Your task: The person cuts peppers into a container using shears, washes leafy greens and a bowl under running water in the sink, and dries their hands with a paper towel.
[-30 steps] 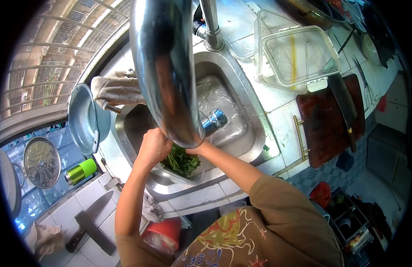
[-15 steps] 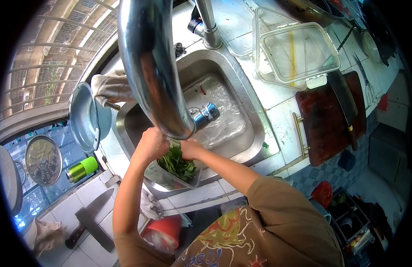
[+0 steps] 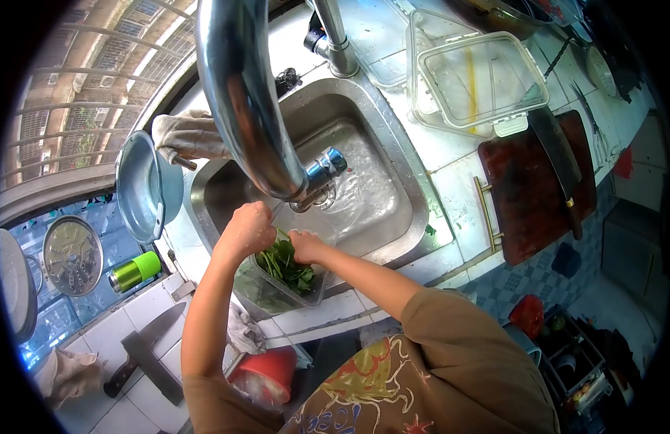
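Note:
Leafy greens [image 3: 286,269] lie in a clear plastic container [image 3: 263,292] at the near edge of the steel sink [image 3: 416,217]. My left hand [image 3: 249,228] is closed at the container's far left edge; what its fingers hold is hidden. On the right side of the greens, my right hand [image 3: 306,247] has its fingers curled down against the leaves, closed on something I cannot make out. The chrome faucet [image 3: 259,137] arches over the sink, its spout [image 3: 328,165] above shallow, rippling water.
A blue-grey basin [image 3: 141,189] and a cloth [image 3: 187,135] are left of the sink. Two knives [image 3: 153,365] lie at lower left, with a green bottle [image 3: 134,272] above them. Right are clear containers [image 3: 483,83] and a cutting board [image 3: 516,210] with a large knife [image 3: 556,155].
My right hand has moved slightly up and left along the greens. Both hands and the container have shifted a little toward the left. The faucet also appears further left in view.

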`<state>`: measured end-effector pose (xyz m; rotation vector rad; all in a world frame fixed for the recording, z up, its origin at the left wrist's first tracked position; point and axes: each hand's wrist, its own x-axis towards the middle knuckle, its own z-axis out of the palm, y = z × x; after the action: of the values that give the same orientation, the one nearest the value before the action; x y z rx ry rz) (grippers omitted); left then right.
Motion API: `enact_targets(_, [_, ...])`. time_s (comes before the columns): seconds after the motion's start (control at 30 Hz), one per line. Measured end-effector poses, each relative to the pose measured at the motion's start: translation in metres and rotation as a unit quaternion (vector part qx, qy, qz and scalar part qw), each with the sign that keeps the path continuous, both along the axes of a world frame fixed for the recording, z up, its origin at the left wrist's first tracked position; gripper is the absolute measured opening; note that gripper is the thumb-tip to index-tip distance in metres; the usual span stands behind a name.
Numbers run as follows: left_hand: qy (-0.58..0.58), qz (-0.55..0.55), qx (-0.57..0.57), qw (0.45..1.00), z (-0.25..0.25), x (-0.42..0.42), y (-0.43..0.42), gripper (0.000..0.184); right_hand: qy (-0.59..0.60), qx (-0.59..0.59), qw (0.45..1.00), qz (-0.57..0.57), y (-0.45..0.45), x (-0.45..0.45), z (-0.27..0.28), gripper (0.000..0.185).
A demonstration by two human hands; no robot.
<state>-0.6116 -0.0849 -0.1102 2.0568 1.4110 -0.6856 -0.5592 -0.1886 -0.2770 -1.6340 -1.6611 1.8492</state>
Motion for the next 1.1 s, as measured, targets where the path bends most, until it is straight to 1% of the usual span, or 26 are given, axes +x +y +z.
enact_targets(0.07, [0.002,-0.002,-0.005,1.0,0.001,0.001,0.0,0.014,0.026,-0.006,0.999,0.025,-0.001,-0.003,-0.006,0.051])
enact_targets(0.2, [0.005,-0.016,-0.006,1.0,0.0,0.001,0.001,0.014,0.039,-0.02,0.999,0.003,-0.004,-0.007,-0.004,0.052])
enact_targets(0.27, [0.017,-0.017,-0.009,1.0,0.0,0.001,0.002,0.013,0.037,-0.02,0.999,0.022,-0.004,-0.007,-0.003,0.053])
enact_targets(0.3, [0.017,-0.017,-0.009,1.0,0.001,0.001,0.002,0.013,0.037,-0.019,0.999,0.022,-0.003,-0.007,0.0,0.053])
enact_targets(0.37, [0.015,-0.024,0.005,1.0,0.006,0.003,0.001,0.014,0.009,0.012,1.0,-0.008,-0.002,-0.005,0.007,0.042])
enact_targets(0.4, [0.014,-0.024,0.007,1.0,0.008,0.002,0.001,0.014,0.008,0.013,1.0,-0.008,0.004,-0.001,0.007,0.042])
enact_targets(0.47, [-0.029,-0.002,0.027,0.999,0.013,-0.005,-0.001,0.019,-0.016,0.039,0.995,0.085,0.024,0.011,0.006,0.04])
enact_targets(0.5, [-0.032,0.0,0.031,0.999,0.015,-0.008,-0.004,0.019,-0.02,0.043,0.995,0.087,0.034,0.022,0.021,0.04])
enact_targets(0.53, [-0.065,0.078,0.038,0.994,0.015,-0.011,-0.008,0.024,-0.022,0.046,0.999,0.02,0.045,0.04,0.048,0.034])
enact_targets(0.57, [-0.1,0.156,0.044,0.982,0.016,-0.013,-0.011,0.031,-0.025,0.049,0.997,-0.047,0.053,0.051,0.063,0.029])
enact_targets(0.6, [-0.106,0.167,0.017,0.98,0.016,-0.014,-0.012,0.037,-0.032,0.057,0.997,-0.045,0.059,0.055,0.063,0.029])
enact_targets(0.63, [-0.165,0.176,0.049,0.969,0.007,-0.015,-0.02,0.038,-0.102,0.239,0.965,-0.04,0.064,0.059,0.063,0.029])
enact_targets(0.67, [-0.182,0.189,0.07,0.963,-0.003,-0.014,-0.026,0.038,-0.166,0.411,0.896,-0.031,0.07,0.063,0.063,0.03])
enact_targets(0.7, [-0.199,0.202,0.091,0.955,-0.014,-0.013,-0.029,0.039,-0.173,0.419,0.891,-0.025,0.071,0.068,0.069,0.03])
enact_targets(0.73, [-0.25,0.266,0.071,0.928,-0.023,-0.011,-0.032,0.041,0.016,0.386,0.911,-0.143,0.071,0.079,0.085,0.028])
enact_targets(0.77, [-0.282,0.262,0.106,0.917,-0.041,-0.013,-0.033,0.042,-0.051,0.415,0.906,-0.062,0.075,0.098,0.099,0.027])
enact_targets(0.8, [-0.312,0.288,0.11,0.899,-0.056,-0.013,-0.036,0.041,-0.111,0.448,0.887,0.016,0.081,0.118,0.118,0.026])
enact_targets(0.83, [-0.341,0.313,0.113,0.879,-0.071,-0.011,-0.039,0.041,-0.09,0.382,0.917,-0.066,0.083,0.136,0.145,0.016])
enact_targets(0.87, [-0.365,0.337,0.111,0.861,-0.087,-0.009,-0.042,0.041,-0.063,0.319,0.932,-0.157,0.085,0.154,0.172,0.01])
enact_targets(0.93, [-0.386,0.375,0.107,0.836,-0.105,0.0,-0.046,0.039,-0.127,0.333,0.885,-0.299,0.117,0.181,0.149,0.015])
enact_targets(0.97, [-0.401,0.388,0.101,0.823,-0.119,0.004,-0.05,0.038,-0.113,0.387,0.838,-0.367,0.138,0.198,0.148,0.017])
enact_targets(1.0, [-0.41,0.405,0.075,0.814,-0.135,0.004,-0.051,0.037,-0.108,0.392,0.819,-0.405,0.16,0.216,0.151,0.016])
enact_targets(1.03, [-0.42,0.405,0.075,0.809,-0.133,0.01,-0.053,0.037,-0.097,0.425,0.802,-0.409,0.186,0.231,0.151,0.018])
enact_targets(1.07, [-0.424,0.408,0.084,0.804,-0.128,0.016,-0.054,0.036,-0.009,0.466,0.804,-0.369,0.211,0.242,0.15,0.019])
enact_targets(1.1, [-0.427,0.412,0.094,0.799,-0.125,0.02,-0.056,0.036,-0.012,0.47,0.804,-0.365,0.231,0.251,0.149,0.019])
